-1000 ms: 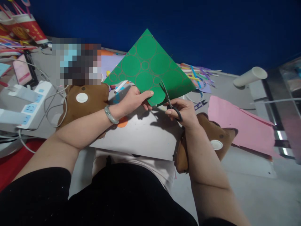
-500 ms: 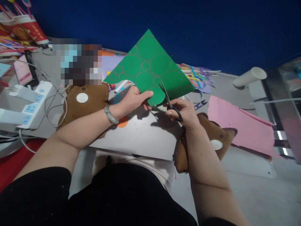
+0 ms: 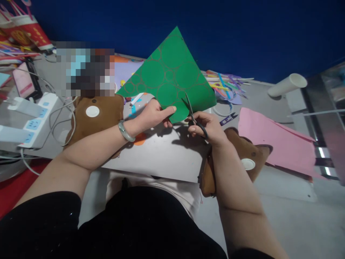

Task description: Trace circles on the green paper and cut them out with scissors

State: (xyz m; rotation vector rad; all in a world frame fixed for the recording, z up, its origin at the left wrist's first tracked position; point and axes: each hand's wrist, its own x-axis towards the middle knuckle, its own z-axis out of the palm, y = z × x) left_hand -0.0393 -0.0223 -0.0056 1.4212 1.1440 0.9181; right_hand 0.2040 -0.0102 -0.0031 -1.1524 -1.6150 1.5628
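A green sheet (image 3: 176, 54), drawn over with circles of different sizes, is held up above the table in front of me. My left hand (image 3: 159, 113) pinches its lower edge, thumb on top, at a partly cut-out circle. In my right hand (image 3: 206, 127) is a pair of scissors (image 3: 192, 112) with black handles, its blades pointing up and lying at the right side of that circle. The lower edge of the sheet is cut in curves. Both forearms pass over brown bear-shaped cushions (image 3: 107, 118).
Pink sheets (image 3: 277, 144) and purple thread snips (image 3: 228, 119) lie right, with a white tube (image 3: 288, 85) behind. Coloured strips (image 3: 229, 84) lie beyond the green sheet. A power strip (image 3: 40, 117) with cables and a phone (image 3: 25, 79) are left. An orange piece (image 3: 140, 139) lies on the table.
The green sheet has turned slightly, its top corner moving up and to the right and its right corner drawing inward. The scissors stay at the same circle, their blades a little closer together.
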